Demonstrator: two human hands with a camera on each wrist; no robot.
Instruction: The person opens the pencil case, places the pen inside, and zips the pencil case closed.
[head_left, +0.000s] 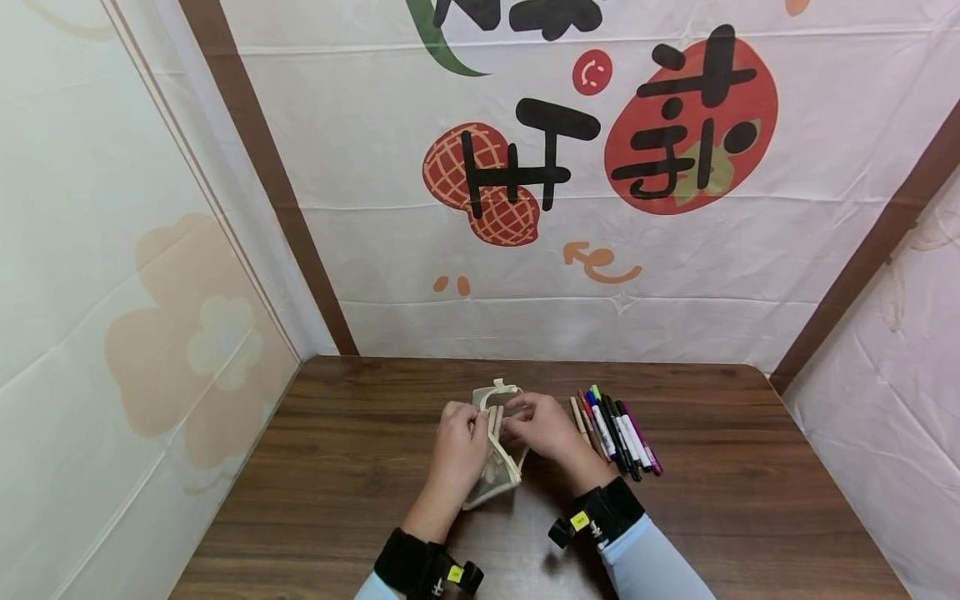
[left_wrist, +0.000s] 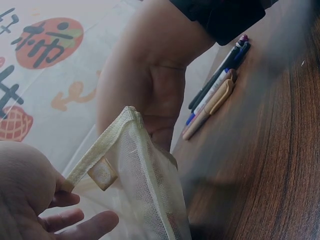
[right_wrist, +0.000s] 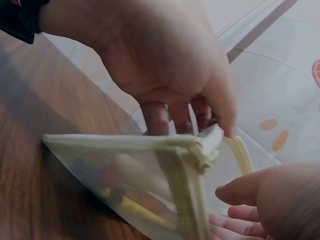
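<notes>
Hung behind the far edge of a wooden table (head_left: 337, 517): a printed cloth (head_left: 390, 250). Held near that edge, slightly left of its middle: a mesh pouch (head_left: 495, 477), zip mouth gaping. Lying just to its right, towards the far right corner: a slanting row of pens (head_left: 618, 435), side by side. Pinching the pouch's left rim: left hand (head_left: 459, 442). Bent at the mouth's right side: right hand (head_left: 546, 429), fingers partly hidden; cannot tell whether gripping rim or contents. Best, probably, to hold the left rim firmly and spread the mouth gently, soft mesh likely folding inward otherwise. Dimly visible through the mesh: a yellow, pen-like thing (right_wrist: 146, 212), probably best nudged below the zip. Near the rim: a small square tag (left_wrist: 103, 174).
</notes>
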